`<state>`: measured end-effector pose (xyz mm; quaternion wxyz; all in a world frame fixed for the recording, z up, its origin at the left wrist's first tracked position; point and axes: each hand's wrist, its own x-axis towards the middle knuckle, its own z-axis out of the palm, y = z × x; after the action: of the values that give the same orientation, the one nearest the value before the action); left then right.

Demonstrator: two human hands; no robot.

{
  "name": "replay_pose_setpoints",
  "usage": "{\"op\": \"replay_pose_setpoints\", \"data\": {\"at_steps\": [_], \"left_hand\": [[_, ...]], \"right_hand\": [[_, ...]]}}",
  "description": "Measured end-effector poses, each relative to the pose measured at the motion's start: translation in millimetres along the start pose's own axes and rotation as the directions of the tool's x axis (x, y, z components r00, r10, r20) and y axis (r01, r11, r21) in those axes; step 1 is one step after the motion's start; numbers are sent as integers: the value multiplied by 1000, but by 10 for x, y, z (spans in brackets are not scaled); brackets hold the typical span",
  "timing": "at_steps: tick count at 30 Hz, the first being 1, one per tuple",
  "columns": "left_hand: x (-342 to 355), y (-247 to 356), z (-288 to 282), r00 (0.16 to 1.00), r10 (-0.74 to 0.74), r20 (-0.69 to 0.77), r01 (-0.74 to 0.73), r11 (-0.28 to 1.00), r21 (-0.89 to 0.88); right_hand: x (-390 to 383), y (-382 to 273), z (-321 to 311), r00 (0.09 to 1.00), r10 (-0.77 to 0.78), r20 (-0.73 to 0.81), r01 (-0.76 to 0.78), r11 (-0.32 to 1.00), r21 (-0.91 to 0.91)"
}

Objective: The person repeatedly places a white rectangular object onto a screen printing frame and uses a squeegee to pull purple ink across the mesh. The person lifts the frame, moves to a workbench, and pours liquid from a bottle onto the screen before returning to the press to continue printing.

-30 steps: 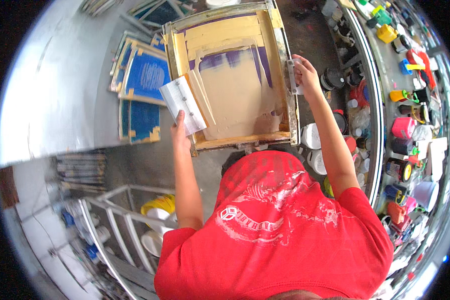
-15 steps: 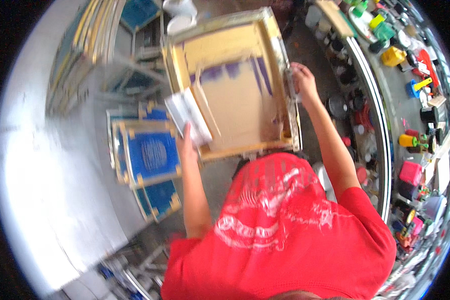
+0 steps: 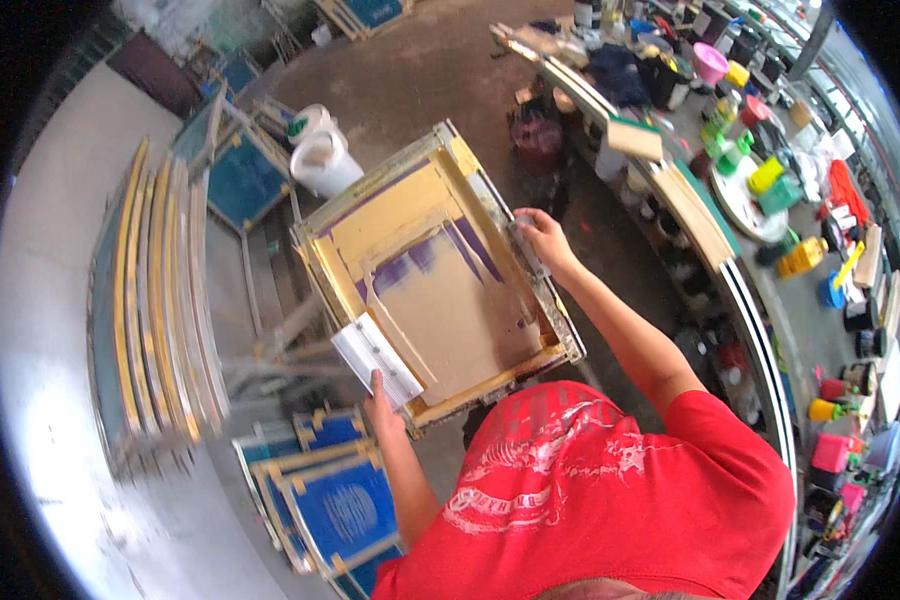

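Observation:
A screen printing frame (image 3: 455,320) is held in front of my body, tilted in the view. It has a worn, taped rim and a tan mesh with purple ink smears. A white plate with dark marks (image 3: 377,360) lies over its lower left rim; whether it is fixed there I cannot tell. My left hand (image 3: 384,415) is closed there, thumb on top of the plate and fingers hidden underneath. On the opposite side my right hand (image 3: 548,243) grips the right rim beside a small greyish metal piece (image 3: 529,252).
Many wooden-edged screens (image 3: 160,300) stand in a row at left, above blue screens (image 3: 345,510) leaning low. White buckets (image 3: 327,165) sit beyond the frame. At right runs a long bench (image 3: 770,270) crowded with bottles, tubs and tools. A dark red container (image 3: 537,140) stands on the floor.
The view has shifted, bringing more floor, the buckets and the far bench into sight. The screen printing frame appears lower and turned slightly clockwise. Both hands keep their hold.

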<state>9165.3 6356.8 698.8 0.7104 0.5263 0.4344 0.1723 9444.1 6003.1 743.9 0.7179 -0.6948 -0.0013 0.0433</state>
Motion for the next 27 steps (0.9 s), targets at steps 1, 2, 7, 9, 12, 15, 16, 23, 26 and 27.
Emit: {"op": "replay_pose_setpoints", "data": {"at_steps": [1,2,7,9,12,15,16,23,26,27], "left_hand": [[351,161,203,1000,11,6,-11,999,32],[655,300,271,999,24,-26,-23,998,53],[1937,858,928,995,-55,78,63,993,-103],[2393,1116,1170,997,-28,75,29,999,-19],[3025,1239,1690,991,-53,120,50,998,27],[3722,1415,2291,984,-58,167,54,998,33],[3997,1531,2509,984,-41,172,38,999,25],[5728,2064,3539,845,267,463,-368,919,142],[5838,2290,3920,802,208,560,-425,858,289],[5827,2418,4085,790,224,570,-453,841,297]], "right_hand": [[410,142,131,989,-136,-59,134,990,-40],[637,-13,389,999,33,-4,-33,999,7],[1888,-159,824,1000,-30,3,30,1000,-4],[2248,-281,1048,1000,22,-5,-22,999,50],[2961,-23,1156,990,-25,-139,19,999,-47],[3943,239,1324,985,-40,-171,18,992,-124],[4287,135,1488,988,-32,-154,7,988,-157],[6677,-537,2301,984,-166,-63,139,939,-315],[7507,-638,2428,998,-49,-33,35,942,-335],[7750,-725,2553,998,-58,-12,51,948,-315]]}}
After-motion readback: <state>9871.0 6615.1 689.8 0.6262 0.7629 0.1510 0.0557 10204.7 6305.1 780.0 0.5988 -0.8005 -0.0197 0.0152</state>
